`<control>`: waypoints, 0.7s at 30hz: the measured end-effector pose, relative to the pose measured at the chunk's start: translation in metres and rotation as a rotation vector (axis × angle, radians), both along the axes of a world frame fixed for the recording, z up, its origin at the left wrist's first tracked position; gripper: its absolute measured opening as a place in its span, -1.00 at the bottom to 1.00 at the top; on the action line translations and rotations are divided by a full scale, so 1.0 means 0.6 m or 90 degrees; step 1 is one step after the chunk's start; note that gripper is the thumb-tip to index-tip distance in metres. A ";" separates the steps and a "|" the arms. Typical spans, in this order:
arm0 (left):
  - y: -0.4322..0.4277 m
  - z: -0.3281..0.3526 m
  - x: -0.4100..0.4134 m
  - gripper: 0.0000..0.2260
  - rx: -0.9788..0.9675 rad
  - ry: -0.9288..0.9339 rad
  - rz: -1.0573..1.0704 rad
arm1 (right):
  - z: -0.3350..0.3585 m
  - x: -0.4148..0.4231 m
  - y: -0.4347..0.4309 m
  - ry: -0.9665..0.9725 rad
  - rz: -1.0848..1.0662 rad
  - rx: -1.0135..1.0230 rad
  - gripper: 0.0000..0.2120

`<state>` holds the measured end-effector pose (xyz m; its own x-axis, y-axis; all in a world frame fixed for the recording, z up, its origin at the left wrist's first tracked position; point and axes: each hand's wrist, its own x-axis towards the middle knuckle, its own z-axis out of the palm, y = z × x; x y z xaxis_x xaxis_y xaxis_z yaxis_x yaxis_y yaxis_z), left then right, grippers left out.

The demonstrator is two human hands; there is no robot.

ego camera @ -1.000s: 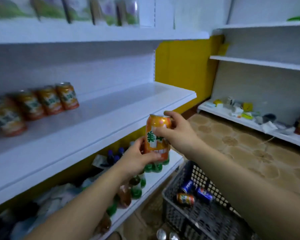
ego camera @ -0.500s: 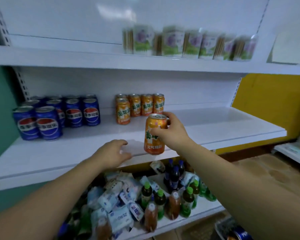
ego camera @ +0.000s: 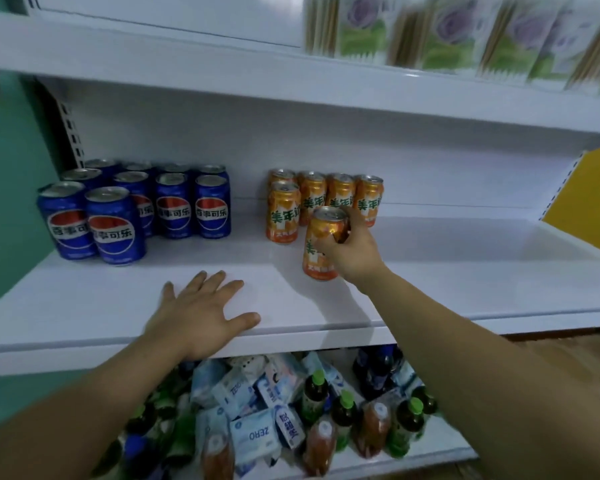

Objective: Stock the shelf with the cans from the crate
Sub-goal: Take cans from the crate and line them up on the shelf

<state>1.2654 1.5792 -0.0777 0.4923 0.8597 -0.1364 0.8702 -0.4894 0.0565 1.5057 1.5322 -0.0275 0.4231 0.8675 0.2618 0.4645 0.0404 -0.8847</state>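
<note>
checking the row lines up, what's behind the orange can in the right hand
Five more orange cans stand behind the held can, then the white back panel. The right hand and that can cover the lower parts of two.

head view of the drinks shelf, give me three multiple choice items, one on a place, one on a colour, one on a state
1. Where do the blue cans stand, relative to the orange cans on the shelf?
A left of them
B right of them
C one shelf above

2. The can in the right hand is
A blue
B green
C orange

3. The left hand is
A gripping a can
B flat on the shelf
C clenched, empty

Key:
1 A, the blue group sits at the left end.
2 C, its orange label shows.
3 B, it lies spread open on the shelf.
</note>
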 end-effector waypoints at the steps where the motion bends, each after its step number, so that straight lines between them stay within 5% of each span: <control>1: 0.000 0.000 0.001 -0.22 -0.002 -0.001 0.001 | -0.003 0.006 0.013 -0.010 0.005 -0.005 -0.39; 6: 0.000 -0.002 0.000 0.12 0.000 -0.021 0.002 | -0.013 0.042 0.087 -0.090 -0.032 -0.029 -0.28; 21: -0.001 -0.006 -0.003 0.04 0.009 -0.031 -0.012 | -0.018 0.057 0.184 -0.129 -0.075 -0.025 -0.38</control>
